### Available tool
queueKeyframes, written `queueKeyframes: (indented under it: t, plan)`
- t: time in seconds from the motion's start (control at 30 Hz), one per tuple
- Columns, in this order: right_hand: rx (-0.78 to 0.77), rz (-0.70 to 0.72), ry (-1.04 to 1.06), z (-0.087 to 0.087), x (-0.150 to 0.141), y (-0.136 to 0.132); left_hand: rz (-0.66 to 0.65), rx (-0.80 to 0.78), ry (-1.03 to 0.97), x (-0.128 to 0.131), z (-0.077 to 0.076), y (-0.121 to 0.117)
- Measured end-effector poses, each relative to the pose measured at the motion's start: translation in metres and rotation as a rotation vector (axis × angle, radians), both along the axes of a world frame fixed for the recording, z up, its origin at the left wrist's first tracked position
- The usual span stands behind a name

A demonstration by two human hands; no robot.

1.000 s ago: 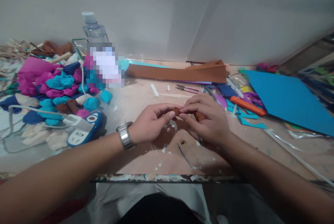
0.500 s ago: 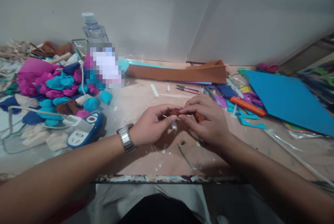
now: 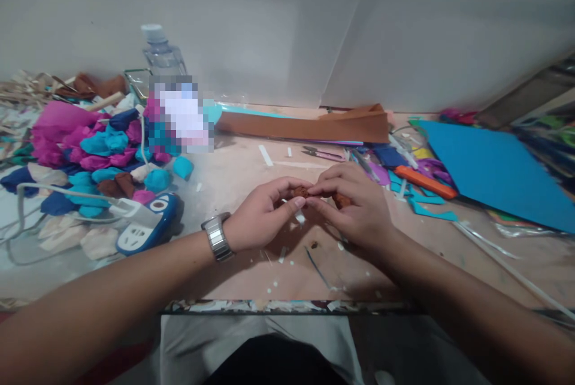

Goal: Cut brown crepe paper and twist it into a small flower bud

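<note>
Between the fingertips of both hands is a piece of brown crumpled paper, bunched small above the table. My left hand, with a metal watch on its wrist, pinches it between thumb and fingers. From the other side my right hand grips the same piece with thumb and forefinger. More of the brown paper shows inside the curled right fingers; whether it is one strip is hidden. Just beyond the right hand lie small pink snips.
Left, a heap of crumpled paper bundles lies by a blue-and-white power strip with a plugged-in charger. A water bottle stands behind. Brown sheets lie along the wall. To the right are an orange cutter and a blue sheet.
Both hands stay nearly in place, still gripping the brown paper. The view has shifted very slightly.
</note>
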State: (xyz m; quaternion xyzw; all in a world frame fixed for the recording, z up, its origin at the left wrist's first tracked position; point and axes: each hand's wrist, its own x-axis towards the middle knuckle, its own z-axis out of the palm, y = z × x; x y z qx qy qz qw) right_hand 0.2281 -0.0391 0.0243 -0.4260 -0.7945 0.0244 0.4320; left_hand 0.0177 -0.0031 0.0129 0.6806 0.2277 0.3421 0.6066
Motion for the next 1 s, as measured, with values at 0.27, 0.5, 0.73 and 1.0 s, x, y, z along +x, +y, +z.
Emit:
queueKeyframes:
  t: [0.27, 0.5, 0.73, 1.0]
  plan:
    - [-0.011, 0.005, 0.012, -0.0004, 0.0003, -0.0005, -0.030, -0.107, -0.021, -0.0008, -0.0026, 0.0000]
    - [-0.043, -0.002, 0.013, -0.0019, 0.0009, -0.0007, 0.103, 0.070, 0.021, -0.0026, -0.0022, 0.0065]
    - [-0.047, 0.038, 0.022, 0.0008, 0.0012, 0.0007, 0.146, -0.004, -0.012, -0.0020, -0.0036, 0.0060]
    - [-0.029, 0.056, 0.009, 0.0007, 0.0015, 0.0007, 0.121, -0.039, -0.092, -0.0006, -0.0030, 0.0069]
